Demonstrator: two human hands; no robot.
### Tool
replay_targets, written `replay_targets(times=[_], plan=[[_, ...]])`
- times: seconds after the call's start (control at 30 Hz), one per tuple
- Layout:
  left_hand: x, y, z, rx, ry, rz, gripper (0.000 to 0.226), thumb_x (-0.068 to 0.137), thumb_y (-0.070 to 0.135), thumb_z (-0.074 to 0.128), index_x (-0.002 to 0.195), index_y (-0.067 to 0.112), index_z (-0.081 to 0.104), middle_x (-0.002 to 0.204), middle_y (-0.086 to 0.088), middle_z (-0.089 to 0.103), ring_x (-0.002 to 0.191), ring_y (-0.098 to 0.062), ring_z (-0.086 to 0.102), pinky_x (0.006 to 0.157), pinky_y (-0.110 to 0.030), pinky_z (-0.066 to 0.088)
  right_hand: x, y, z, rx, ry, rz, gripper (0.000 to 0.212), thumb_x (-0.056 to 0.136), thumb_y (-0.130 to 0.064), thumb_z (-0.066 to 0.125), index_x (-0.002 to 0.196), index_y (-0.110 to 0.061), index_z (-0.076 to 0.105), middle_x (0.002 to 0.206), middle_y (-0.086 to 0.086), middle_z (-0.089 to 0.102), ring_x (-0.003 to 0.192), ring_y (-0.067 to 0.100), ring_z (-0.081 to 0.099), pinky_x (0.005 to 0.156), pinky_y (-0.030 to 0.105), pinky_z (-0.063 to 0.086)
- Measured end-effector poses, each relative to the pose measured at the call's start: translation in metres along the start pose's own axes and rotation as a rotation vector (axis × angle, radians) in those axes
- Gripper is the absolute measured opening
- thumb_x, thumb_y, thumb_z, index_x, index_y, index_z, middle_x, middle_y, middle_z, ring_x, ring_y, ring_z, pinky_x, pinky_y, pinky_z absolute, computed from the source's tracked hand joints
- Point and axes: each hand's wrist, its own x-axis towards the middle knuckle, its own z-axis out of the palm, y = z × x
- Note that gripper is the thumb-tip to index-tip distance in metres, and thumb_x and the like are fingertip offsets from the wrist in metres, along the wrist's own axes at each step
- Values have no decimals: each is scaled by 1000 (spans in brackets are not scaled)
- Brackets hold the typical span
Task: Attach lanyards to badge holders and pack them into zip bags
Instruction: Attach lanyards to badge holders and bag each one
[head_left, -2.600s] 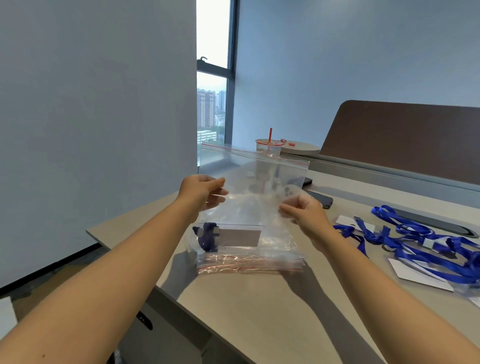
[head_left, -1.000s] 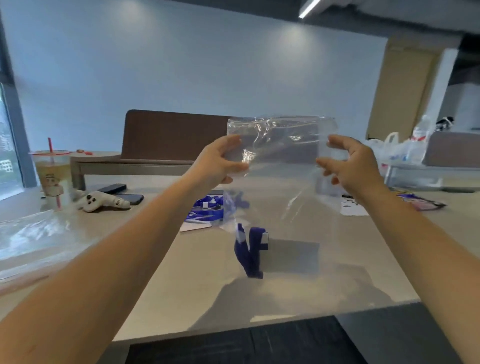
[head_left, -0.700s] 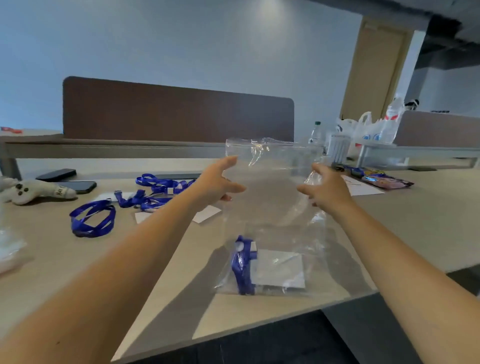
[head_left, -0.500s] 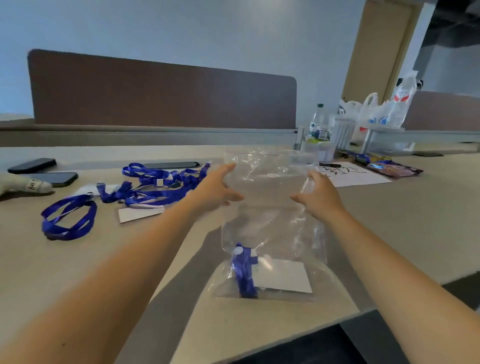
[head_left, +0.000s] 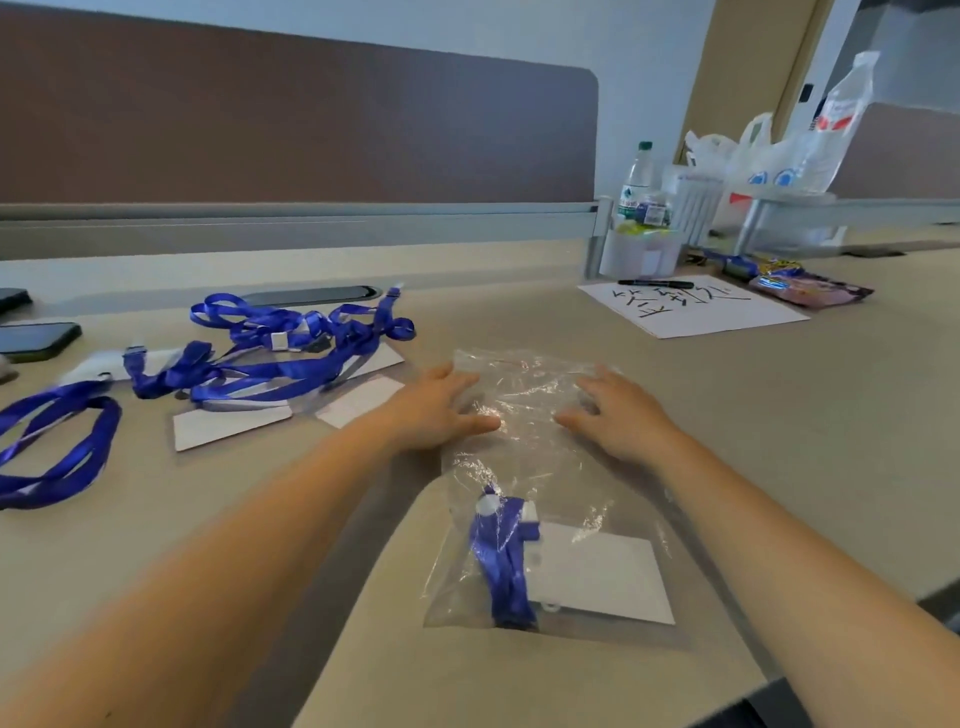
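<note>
Packed zip bag (head_left: 540, 467) lying flat on the desk (head_left: 779, 415) under both hands.

The left hand (head_left: 434, 410) and right hand (head_left: 618, 415) rest palm-down with fingers spread on the bag's far half, gripping nothing. At the bag's near end lie a folded blue lanyard (head_left: 501, 561) and, just right of it, a white badge holder (head_left: 597, 577). To the left sit a pile of loose lanyards (head_left: 270, 353) on spare badge holders (head_left: 228, 423); far right, a written sheet (head_left: 691, 309) with a black marker (head_left: 655, 284).
</note>
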Motion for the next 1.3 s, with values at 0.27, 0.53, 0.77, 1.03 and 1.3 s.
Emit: replay_targets(times=[0.27,0.53,0.77,1.03,1.3], plan=[[13,-6,11,309,-71,13,74,84,66,31,145,32,8,156,-4,9,144,-25,5,116,-45,8,11,14,14,-163,-103,-6,61,91,-55,27,141,-20,24,154,4,17,141,26,16,114,47,17],[-12,-14,-2,247,128,88,64,89,49,42,144,23,21,153,-2,22,140,-21,21,114,-36,19,16,8,5,-269,-131,6,62,89,-57,29,141,-23,25,154,3,18,141,27,17,113,51,14],[-54,-74,-28,260,250,-134,65,89,47,46,144,24,21,155,-1,17,143,-21,15,116,-41,17,16,-59,6,-68,-26,-189,51,88,-37,50,133,-15,41,142,7,39,128,27,39,103,35,33],[-92,-132,-40,296,157,-285,63,89,54,38,142,24,23,153,-5,20,141,-23,20,114,-40,22,26,-150,35,-12,-115,-387,42,87,-43,48,120,-18,47,130,7,48,113,23,47,90,36,42],[-109,-154,-47,237,255,-347,54,86,55,42,130,23,41,142,-4,38,132,-21,33,109,-38,31,20,-163,39,39,-155,-385,45,84,-46,54,117,-16,55,124,4,55,107,19,52,90,32,47]])
